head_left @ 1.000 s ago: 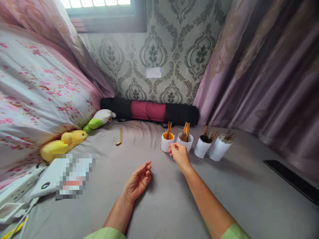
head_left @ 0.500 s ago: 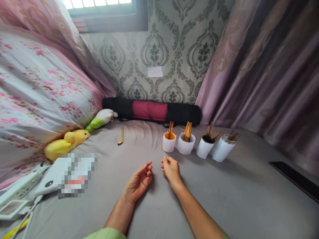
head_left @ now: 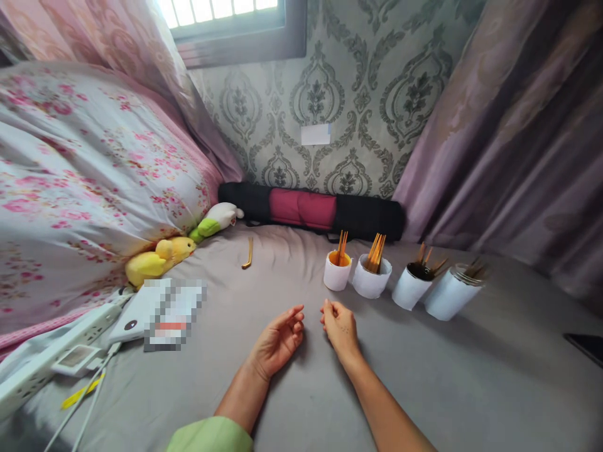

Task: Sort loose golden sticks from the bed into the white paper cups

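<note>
My left hand (head_left: 277, 339) rests on the grey bed sheet (head_left: 301, 402), palm turned inward, fingers loosely curled and apart, holding nothing. My right hand (head_left: 340, 325) lies just to its right, fingers curled in a loose fist, with nothing visible in them. Beyond the right hand stand several white cups in a row: the nearest one (head_left: 336, 271) has an orange inside and holds thin sticks, the second cup (head_left: 372, 276) holds orange sticks, the third cup (head_left: 412, 285) and a tilted jar (head_left: 450, 292) hold brown sticks. A single gold stick (head_left: 247, 253) lies on the sheet to the far left.
A black and red roll bag (head_left: 311, 210) lies along the wall. Yellow plush toy (head_left: 157, 262) and green-white plush toy (head_left: 215, 221) sit by the floral quilt (head_left: 85, 188). A white power strip (head_left: 51, 358), cables and a white device lie at left. A dark flat object (head_left: 586, 345) at right.
My right hand pulled back from the first two cups toward me and now rests beside my left hand. The view shifted left, so everything sits further right.
</note>
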A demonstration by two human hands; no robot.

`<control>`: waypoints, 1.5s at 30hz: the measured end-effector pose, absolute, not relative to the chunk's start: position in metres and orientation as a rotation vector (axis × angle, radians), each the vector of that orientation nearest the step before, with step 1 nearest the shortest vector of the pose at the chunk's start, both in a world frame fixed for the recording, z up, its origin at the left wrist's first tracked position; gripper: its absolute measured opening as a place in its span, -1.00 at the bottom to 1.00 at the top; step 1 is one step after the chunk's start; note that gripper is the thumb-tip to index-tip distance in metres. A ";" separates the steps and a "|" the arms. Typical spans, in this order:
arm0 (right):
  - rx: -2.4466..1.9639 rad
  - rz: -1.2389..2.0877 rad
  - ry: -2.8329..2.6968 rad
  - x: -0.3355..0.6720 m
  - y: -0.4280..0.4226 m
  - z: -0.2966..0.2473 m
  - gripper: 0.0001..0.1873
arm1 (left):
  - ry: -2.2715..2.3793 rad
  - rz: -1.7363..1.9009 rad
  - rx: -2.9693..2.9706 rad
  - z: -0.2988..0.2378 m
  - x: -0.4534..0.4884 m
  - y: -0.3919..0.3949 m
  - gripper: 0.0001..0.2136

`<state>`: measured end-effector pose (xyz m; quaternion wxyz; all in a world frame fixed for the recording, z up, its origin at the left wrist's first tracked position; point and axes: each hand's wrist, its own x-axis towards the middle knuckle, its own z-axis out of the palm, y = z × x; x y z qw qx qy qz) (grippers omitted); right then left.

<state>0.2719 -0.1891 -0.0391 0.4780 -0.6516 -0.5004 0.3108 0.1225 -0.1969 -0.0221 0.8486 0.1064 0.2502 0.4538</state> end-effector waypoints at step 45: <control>-1.879 0.394 -1.496 0.263 -0.196 -0.034 -0.67 | 1.872 1.011 1.076 0.009 0.014 -0.045 -0.90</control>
